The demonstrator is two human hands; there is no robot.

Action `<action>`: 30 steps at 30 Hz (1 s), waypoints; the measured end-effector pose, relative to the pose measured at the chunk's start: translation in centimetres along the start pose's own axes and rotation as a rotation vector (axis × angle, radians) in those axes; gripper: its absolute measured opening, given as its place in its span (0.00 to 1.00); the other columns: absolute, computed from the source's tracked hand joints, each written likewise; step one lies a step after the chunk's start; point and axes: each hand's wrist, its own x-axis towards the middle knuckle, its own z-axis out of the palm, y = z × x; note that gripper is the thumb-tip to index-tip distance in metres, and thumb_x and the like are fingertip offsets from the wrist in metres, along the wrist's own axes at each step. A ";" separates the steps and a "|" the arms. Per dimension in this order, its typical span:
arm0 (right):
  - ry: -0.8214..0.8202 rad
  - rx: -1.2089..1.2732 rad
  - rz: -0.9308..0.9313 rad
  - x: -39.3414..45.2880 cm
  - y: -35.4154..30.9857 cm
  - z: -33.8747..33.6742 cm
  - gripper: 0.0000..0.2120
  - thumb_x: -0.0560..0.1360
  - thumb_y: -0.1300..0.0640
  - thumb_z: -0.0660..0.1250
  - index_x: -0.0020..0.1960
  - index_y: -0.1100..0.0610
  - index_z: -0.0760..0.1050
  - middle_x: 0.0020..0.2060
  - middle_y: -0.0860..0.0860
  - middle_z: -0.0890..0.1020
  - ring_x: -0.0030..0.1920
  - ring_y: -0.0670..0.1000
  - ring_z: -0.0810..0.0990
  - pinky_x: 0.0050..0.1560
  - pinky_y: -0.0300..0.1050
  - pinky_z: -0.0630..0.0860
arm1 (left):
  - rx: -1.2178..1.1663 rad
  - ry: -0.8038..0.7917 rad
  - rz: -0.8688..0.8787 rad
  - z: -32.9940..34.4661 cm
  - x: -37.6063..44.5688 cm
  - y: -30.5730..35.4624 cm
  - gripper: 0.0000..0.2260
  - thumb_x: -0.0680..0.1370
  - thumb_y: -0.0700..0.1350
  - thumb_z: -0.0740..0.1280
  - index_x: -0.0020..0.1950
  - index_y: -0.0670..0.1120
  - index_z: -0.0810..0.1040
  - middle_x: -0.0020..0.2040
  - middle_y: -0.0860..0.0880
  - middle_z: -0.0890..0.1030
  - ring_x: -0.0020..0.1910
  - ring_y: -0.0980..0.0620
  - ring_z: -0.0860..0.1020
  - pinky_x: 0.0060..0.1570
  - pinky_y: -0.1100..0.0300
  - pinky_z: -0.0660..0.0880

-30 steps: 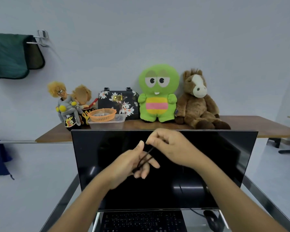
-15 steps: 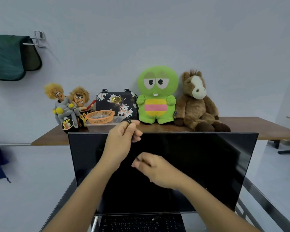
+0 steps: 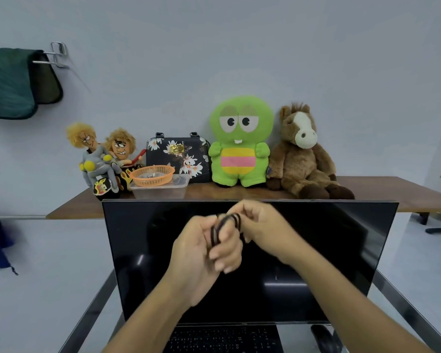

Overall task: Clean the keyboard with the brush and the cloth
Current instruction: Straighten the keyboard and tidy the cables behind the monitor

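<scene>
Half a second after the left hand (image 3: 197, 253) was raised toward the shelf while the right hand (image 3: 261, 231) sat low, the two have met again at mid-screen, the right now higher and to the right. The right hand's fingers (image 3: 250, 212) are curled and pinch a thin black cord (image 3: 223, 225), coiled in several turns around the left hand's fingers (image 3: 227, 250), which are bent and close together with the loops across them. Motion blur hides how tight the loops sit and where the cord ends.

Behind both hands stands the dark, switched-off monitor (image 3: 316, 250). Below it, at the bottom edge of the view, lies the black keyboard (image 3: 222, 340), partly covered by the forearms, with a dark mouse (image 3: 323, 337) just to its right.

Beyond the screen a wooden shelf (image 3: 392, 192) carries two cartoon dolls (image 3: 102, 154), an orange basket (image 3: 153, 175) resting on a clear plastic tub (image 3: 161, 191), a floral bag (image 3: 178, 156), a green plush (image 3: 239, 141) and a brown plush horse (image 3: 303, 151). A green towel (image 3: 8, 82) hangs on a wall rack at upper left.

No brush is in sight, and no cloth is in either hand. The cleaning appears not to have begun: winding the cord looks like preparation, with brushing and wiping of the keys all left to do.
</scene>
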 end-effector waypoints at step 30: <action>-0.128 0.295 0.118 -1.5 0.1 -1.5 0.10 0.76 0.53 0.66 0.46 0.61 0.76 0.38 0.54 0.79 0.42 0.53 0.75 0.48 0.49 0.72 | 0.661 -0.170 -0.365 -2.4 1.5 1.9 0.21 0.81 0.58 0.57 0.41 0.43 0.76 0.28 0.47 0.71 0.33 0.48 0.77 0.44 0.58 0.72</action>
